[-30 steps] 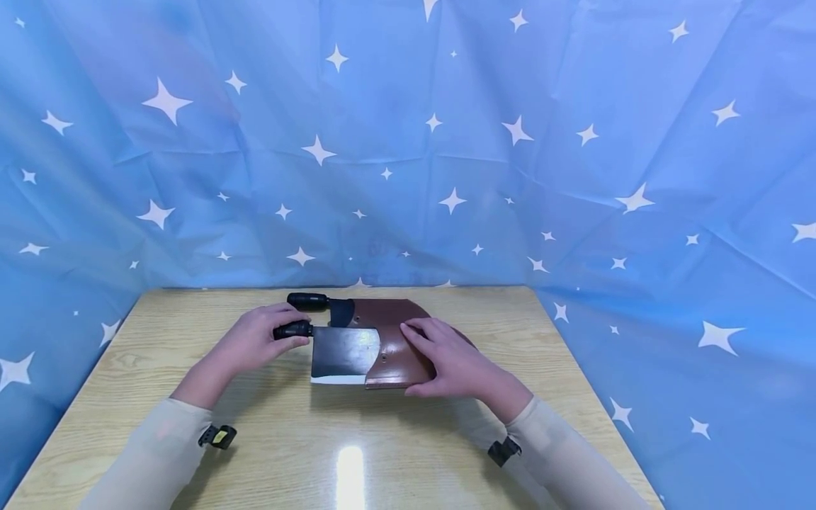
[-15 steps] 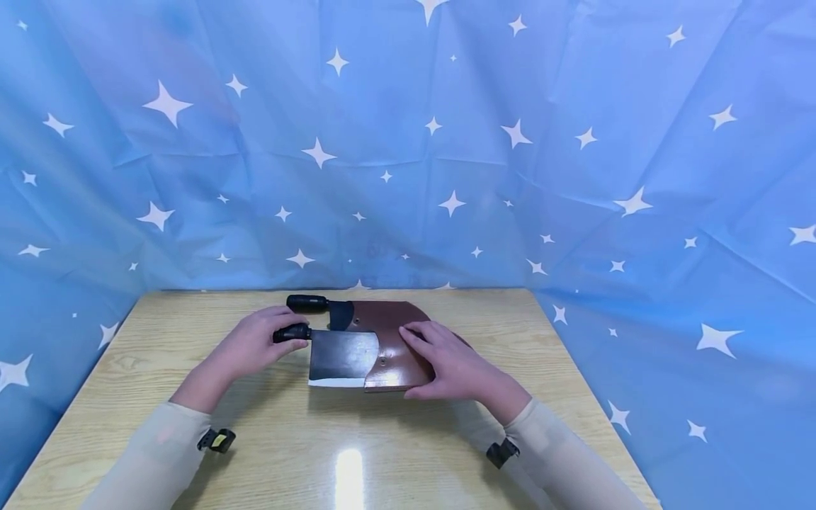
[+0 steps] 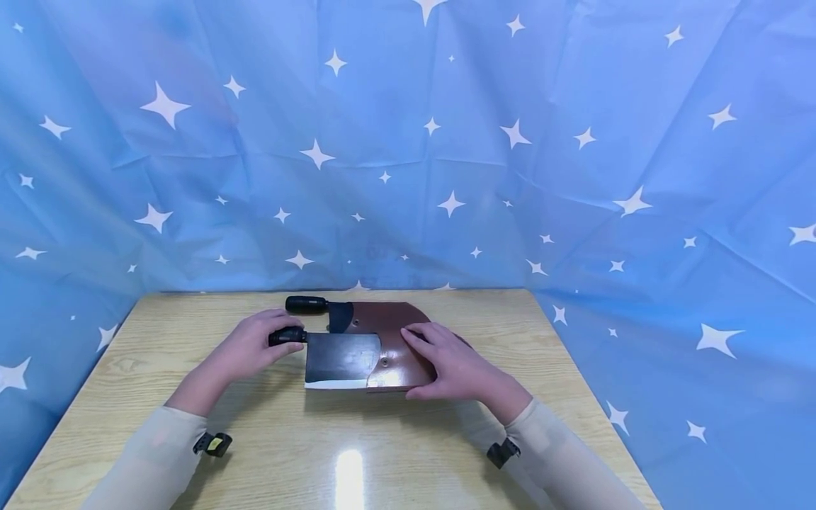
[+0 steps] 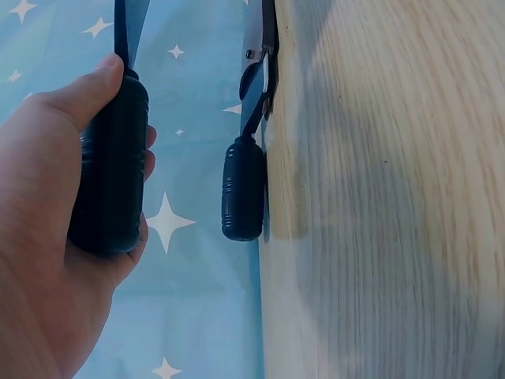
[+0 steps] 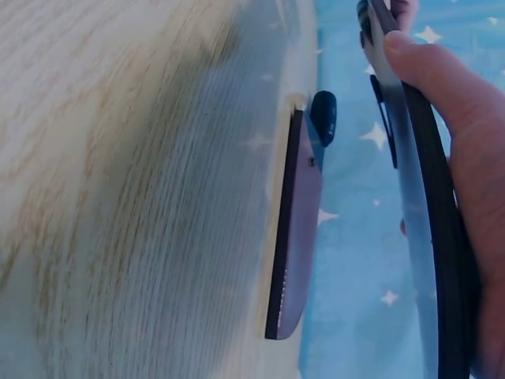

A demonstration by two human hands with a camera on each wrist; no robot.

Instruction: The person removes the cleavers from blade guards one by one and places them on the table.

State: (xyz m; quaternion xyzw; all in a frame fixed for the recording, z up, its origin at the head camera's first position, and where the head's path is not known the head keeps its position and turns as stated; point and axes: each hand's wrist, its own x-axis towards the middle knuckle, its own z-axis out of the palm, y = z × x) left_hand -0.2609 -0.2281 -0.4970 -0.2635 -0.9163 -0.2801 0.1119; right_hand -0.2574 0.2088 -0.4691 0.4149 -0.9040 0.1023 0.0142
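The table bore a sheathed cleaver. Nearer the person than that sheathed cleaver, and raised, was a second cleaver, partly bared, probably weighty and rigid. Its brown sheath looked glossy, perhaps slippery, and seemed firm enough to squeeze. The right hand held that sheath; the left hand gripped the black handle, likely the safest hold, away from the pale cutting edge.

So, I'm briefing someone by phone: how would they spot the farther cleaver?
Find the wooden table, then its far edge by the starry backdrop. The farther cleaver lies there, its black handle pointing left; unlike the nearer cleaver, it is unheld.
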